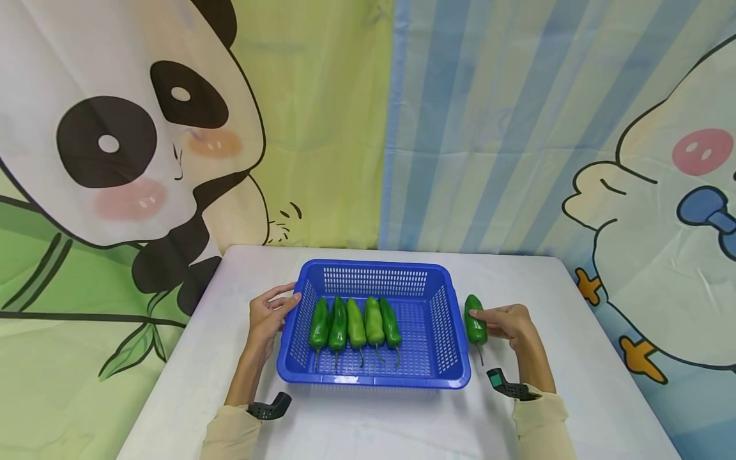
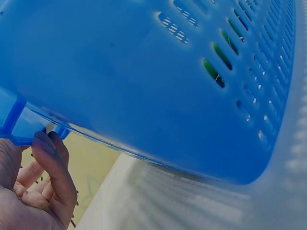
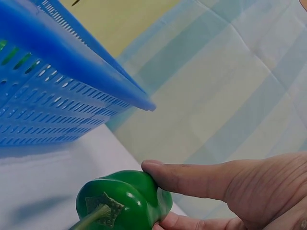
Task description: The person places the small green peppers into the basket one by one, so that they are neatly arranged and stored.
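A blue perforated plastic basket [image 1: 420, 332] stands on the white table. Several green peppers [image 1: 374, 319] lie side by side in its left half, stems toward the person. The left hand [image 1: 267, 322] grips the basket's left rim, thumb on top; in the left wrist view its curled fingers [image 2: 57, 167] are at the rim from below. Just outside the basket's right wall, the right hand [image 1: 508, 324] pinches one more green pepper [image 1: 474, 326] between thumb and fingers. The right wrist view shows this pepper [image 3: 120, 201] stem-end toward the camera, the thumb [image 3: 192, 179] pressing its upper side.
The white table [image 1: 368, 428] extends around the basket on all sides. Behind it hang curtains [image 1: 322, 128] printed with a panda and another cartoon figure. Each wrist wears a black camera mount [image 1: 270, 407]. The basket's right half shows bare mesh floor.
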Available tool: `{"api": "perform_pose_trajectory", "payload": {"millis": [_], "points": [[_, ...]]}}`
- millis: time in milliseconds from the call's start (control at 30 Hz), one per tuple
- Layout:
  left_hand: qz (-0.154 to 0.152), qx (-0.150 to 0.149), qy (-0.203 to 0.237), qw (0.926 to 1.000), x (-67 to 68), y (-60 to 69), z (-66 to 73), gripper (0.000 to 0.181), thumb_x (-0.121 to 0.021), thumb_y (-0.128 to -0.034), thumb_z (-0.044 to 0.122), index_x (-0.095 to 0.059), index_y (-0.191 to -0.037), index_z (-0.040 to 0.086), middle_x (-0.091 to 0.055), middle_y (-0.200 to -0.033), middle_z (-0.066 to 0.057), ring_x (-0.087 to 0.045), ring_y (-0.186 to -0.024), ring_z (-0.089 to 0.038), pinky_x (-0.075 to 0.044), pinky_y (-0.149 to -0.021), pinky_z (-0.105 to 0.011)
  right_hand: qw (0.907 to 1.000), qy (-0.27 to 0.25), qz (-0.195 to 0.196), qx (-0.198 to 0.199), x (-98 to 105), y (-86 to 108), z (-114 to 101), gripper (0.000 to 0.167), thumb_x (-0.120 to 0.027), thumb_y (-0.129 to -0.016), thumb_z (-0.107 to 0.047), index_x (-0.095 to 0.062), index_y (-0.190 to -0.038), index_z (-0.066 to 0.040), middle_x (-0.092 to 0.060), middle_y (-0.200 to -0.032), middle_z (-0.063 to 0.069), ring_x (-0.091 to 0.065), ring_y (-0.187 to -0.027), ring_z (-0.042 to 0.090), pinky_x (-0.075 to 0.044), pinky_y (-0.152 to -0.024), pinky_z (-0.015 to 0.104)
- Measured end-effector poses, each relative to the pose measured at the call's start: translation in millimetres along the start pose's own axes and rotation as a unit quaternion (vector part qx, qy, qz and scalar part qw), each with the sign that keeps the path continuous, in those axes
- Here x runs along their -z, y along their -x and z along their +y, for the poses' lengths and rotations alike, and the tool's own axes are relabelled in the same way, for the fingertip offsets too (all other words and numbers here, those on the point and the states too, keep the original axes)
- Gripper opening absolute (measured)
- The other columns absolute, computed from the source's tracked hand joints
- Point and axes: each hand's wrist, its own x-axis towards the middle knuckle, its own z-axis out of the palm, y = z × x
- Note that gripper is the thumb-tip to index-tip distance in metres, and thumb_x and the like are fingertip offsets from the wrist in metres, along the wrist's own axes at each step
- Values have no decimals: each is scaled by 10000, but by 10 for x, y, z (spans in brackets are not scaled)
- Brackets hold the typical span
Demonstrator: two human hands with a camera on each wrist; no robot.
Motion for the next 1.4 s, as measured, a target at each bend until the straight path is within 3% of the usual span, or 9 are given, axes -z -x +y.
{"api": "perform_pose_trajectory", "payload": {"millis": [100, 167, 233, 333, 533, 800, 1100, 1267, 1400], "points": [[2, -21, 7, 10000, -1, 0, -3, 481, -824, -1004, 254, -694, -1420, 51, -808, -825, 89, -758, -645, -88, -598, -531, -213, 9999, -4, -86, 60, 13, 13, -8, 679, -906, -919, -304, -660, -1321, 184, -797, -806, 19, -766, -696, 123, -647, -993, 499], [-2, -36, 10, 10000, -1, -1, -6, 482, -822, -1006, 253, -692, -1423, 50, -808, -828, 90, -761, -649, -89, -605, -538, -216, 9999, -85, -124, 26, 24, 18, -14, 680, -908, -917, -297, -654, -1334, 177, -793, -783, 3, -766, -685, 123, -614, -1059, 546], [-1, -44, 24, 10000, -2, -2, -8, 480, -821, -1007, 247, -692, -1424, 48, -808, -827, 90, -763, -651, -89, -609, -542, -219, 9998, -136, -170, -3, 38, 24, -23, 692, -902, -923, -294, -636, -1355, 176, -792, -769, -3, -765, -681, 128, -467, -1189, 691], [-9, -51, 22, 10000, -3, -1, -9, 477, -818, -1009, 241, -690, -1426, 48, -806, -824, 89, -755, -641, -81, -598, -535, -206, 9997, -202, -158, -35, 47, 38, -44, 704, -905, -920, -299, -626, -1365, 170, -789, -767, -3, -768, -681, 143, -320, -1229, 797], [19, -34, 28, 10000, -9, 4, 0, 465, -817, -1009, 226, -692, -1420, 48, -803, -813, 84, -724, -602, -61, -564, -505, -182, 9996, -204, -155, 72, 63, 82, -99, 688, -890, -936, -293, -616, -1355, 178, -783, -777, -4, -770, -695, 151, -335, -1230, 780], [19, 9, 46, 10000, -9, 9, 2, 481, -827, -1002, 244, -693, -1422, 51, -811, -832, 81, -744, -625, -75, -585, -524, -197, 9995, -170, -254, 81, 96, 124, -156, 720, -882, -940, -323, -602, -1385, 169, -791, -777, -14, -783, -717, 154, -205, -1178, 904], [3, -10, 48, 10000, -9, 10, 1, 489, -829, -1000, 252, -691, -1425, 53, -810, -833, 77, -754, -637, -84, -593, -533, -203, 9995, -139, -162, 220, 104, 135, -164, 697, -866, -954, -339, -624, -1367, 168, -791, -794, -17, -785, -735, 154, -336, -1236, 780], [4, -13, 37, 10000, -8, 10, 0, 486, -829, -1000, 249, -692, -1423, 52, -811, -835, 78, -758, -641, -85, -600, -540, -207, 9996, 16, -133, 244, 124, 162, -193, 703, -855, -965, -362, -624, -1374, 161, -792, -799, -17, -781, -745, 144, -329, -1223, 800], [14, -19, 17, 10000, -8, 9, 0, 477, -825, -1004, 244, -695, -1421, 53, -811, -833, 81, -754, -636, -79, -597, -536, -206, 9990, 151, -87, 410, 127, 186, -223, 685, -847, -975, -357, -636, -1358, 170, -795, -814, -13, -783, -752, 142, -525, -1150, 644]]}}
